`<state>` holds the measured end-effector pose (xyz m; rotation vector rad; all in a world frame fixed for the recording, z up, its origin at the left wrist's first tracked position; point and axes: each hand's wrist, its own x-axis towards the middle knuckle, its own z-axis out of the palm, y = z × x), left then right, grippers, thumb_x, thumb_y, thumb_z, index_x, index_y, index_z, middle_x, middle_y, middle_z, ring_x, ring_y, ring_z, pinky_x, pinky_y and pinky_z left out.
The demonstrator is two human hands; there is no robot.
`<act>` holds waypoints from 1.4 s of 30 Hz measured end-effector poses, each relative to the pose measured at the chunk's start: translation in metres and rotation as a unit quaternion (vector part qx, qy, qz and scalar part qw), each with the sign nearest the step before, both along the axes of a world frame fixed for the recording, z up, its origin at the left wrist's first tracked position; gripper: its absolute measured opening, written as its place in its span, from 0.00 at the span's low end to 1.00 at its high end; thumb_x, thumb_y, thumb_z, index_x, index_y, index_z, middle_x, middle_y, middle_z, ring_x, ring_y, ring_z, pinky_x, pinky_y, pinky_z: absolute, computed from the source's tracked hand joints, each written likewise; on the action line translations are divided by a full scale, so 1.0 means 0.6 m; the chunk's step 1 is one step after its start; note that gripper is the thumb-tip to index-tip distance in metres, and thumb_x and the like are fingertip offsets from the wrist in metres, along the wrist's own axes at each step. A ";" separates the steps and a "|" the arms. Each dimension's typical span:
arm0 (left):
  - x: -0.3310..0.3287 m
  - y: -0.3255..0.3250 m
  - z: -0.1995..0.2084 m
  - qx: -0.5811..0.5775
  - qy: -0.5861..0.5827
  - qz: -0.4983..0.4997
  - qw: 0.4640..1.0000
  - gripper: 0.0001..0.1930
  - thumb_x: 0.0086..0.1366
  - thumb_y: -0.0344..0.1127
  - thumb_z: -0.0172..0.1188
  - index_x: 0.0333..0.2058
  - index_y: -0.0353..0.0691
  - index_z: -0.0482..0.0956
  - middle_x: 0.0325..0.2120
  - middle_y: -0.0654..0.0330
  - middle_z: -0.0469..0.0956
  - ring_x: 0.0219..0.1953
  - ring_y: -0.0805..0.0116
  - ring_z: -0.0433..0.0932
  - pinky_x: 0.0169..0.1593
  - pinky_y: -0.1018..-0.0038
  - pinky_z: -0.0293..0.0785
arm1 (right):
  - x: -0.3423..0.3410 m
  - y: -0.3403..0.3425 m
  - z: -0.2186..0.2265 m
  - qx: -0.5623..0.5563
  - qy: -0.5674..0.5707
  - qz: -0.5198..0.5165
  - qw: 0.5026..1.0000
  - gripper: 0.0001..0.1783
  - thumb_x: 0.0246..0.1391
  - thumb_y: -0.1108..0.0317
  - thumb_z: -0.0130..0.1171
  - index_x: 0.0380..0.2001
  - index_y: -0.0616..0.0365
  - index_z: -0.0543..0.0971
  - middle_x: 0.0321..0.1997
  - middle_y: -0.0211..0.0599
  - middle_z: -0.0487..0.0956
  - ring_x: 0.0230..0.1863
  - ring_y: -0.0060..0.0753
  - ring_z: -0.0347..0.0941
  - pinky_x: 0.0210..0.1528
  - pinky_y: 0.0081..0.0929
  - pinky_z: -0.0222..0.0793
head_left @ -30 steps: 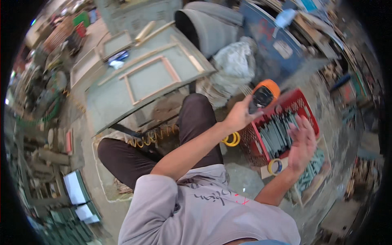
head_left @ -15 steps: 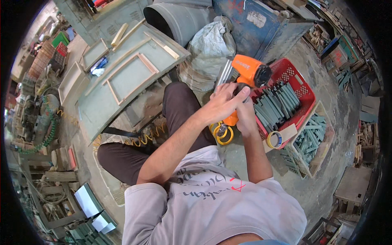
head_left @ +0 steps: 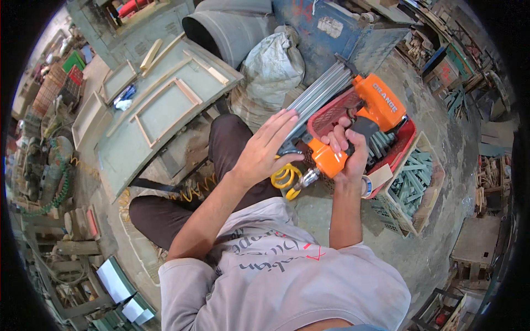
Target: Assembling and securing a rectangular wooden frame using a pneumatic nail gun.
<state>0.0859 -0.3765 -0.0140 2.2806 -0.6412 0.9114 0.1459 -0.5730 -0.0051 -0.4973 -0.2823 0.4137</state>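
My right hand [head_left: 354, 154] is wrapped round the grip of an orange and black air nail gun [head_left: 381, 102], held above the red crate. Its long silver magazine [head_left: 324, 88] slants across to the left of the body. My left hand [head_left: 264, 148] has its fingers stretched out and lies against the magazine's lower left end, thumb spread below. A coiled yellow air hose [head_left: 285, 175] joins the metal fitting at the base of the gun's handle.
The red crate [head_left: 407, 138] holds dark strips, partly hidden by the gun. Beside it, a cream crate [head_left: 436, 185] holds green-grey offcuts. Wooden frame pieces [head_left: 194, 95] rest on a low table [head_left: 124, 157] at the left. A white sack [head_left: 273, 63] stands ahead.
The nail gun has turned, so its magazine shows in full. My left hand has moved from the gun's body to the magazine's end and straightened its fingers. The view has shifted slightly.
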 end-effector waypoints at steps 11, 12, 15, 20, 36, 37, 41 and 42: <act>-0.039 0.019 -0.004 -0.077 -0.082 0.053 0.992 0.28 0.40 0.38 0.78 0.35 0.38 0.69 0.51 0.50 0.75 0.61 0.41 0.64 0.64 0.55 0.59 | -0.042 0.030 -0.006 0.128 0.003 0.066 0.990 0.07 0.49 0.71 0.48 0.33 0.53 0.72 0.16 0.23 0.62 0.21 0.23 0.64 0.46 0.29 0.62; -0.038 0.020 0.000 -0.083 -0.101 0.067 0.989 0.27 0.39 0.39 0.78 0.31 0.39 0.68 0.48 0.50 0.77 0.60 0.42 0.65 0.63 0.56 0.60 | -0.041 0.034 -0.005 0.130 0.000 0.062 0.990 0.07 0.49 0.71 0.48 0.33 0.53 0.72 0.16 0.23 0.62 0.21 0.23 0.64 0.46 0.29 0.62; -0.042 0.017 -0.010 -0.086 -0.114 0.085 0.986 0.28 0.38 0.41 0.79 0.30 0.40 0.66 0.47 0.50 0.77 0.59 0.43 0.66 0.63 0.56 0.61 | -0.043 0.038 -0.009 0.139 -0.008 0.048 0.989 0.07 0.50 0.71 0.48 0.34 0.54 0.72 0.16 0.24 0.63 0.22 0.24 0.65 0.46 0.30 0.62; -0.043 0.014 -0.022 -0.116 -0.157 0.101 0.976 0.29 0.35 0.43 0.79 0.29 0.42 0.66 0.44 0.55 0.77 0.58 0.50 0.68 0.63 0.47 0.60 | -0.044 0.037 -0.013 0.149 -0.005 0.053 0.987 0.07 0.51 0.71 0.48 0.34 0.55 0.72 0.16 0.24 0.63 0.22 0.24 0.65 0.47 0.30 0.62; -0.069 0.019 -0.038 -0.039 -0.198 0.173 0.964 0.33 0.31 0.53 0.79 0.29 0.47 0.65 0.41 0.63 0.76 0.40 0.63 0.71 0.49 0.62 0.61 | -0.054 0.033 -0.017 0.133 0.006 0.069 0.989 0.05 0.49 0.71 0.50 0.32 0.54 0.70 0.16 0.23 0.64 0.20 0.21 0.65 0.43 0.27 0.63; -0.070 0.018 -0.041 -0.039 -0.198 0.173 0.964 0.33 0.31 0.53 0.79 0.29 0.47 0.65 0.41 0.63 0.76 0.40 0.63 0.71 0.49 0.62 0.61 | -0.054 0.034 -0.017 0.133 0.006 0.070 0.989 0.05 0.49 0.71 0.50 0.32 0.54 0.70 0.16 0.23 0.64 0.20 0.21 0.65 0.43 0.27 0.63; -0.078 0.011 -0.044 -0.060 -0.203 0.202 0.956 0.34 0.30 0.53 0.80 0.30 0.47 0.65 0.40 0.62 0.75 0.37 0.63 0.68 0.42 0.65 0.60 | -0.053 0.036 -0.021 0.141 0.011 0.073 0.987 0.05 0.49 0.71 0.51 0.32 0.54 0.70 0.16 0.23 0.64 0.20 0.22 0.65 0.43 0.27 0.64; -0.081 0.009 -0.042 -0.055 -0.203 0.208 0.955 0.35 0.29 0.53 0.80 0.30 0.47 0.65 0.40 0.61 0.74 0.37 0.63 0.67 0.41 0.66 0.59 | -0.053 0.036 -0.023 0.143 0.019 0.073 0.987 0.05 0.49 0.71 0.51 0.33 0.54 0.70 0.16 0.23 0.64 0.20 0.22 0.65 0.43 0.27 0.64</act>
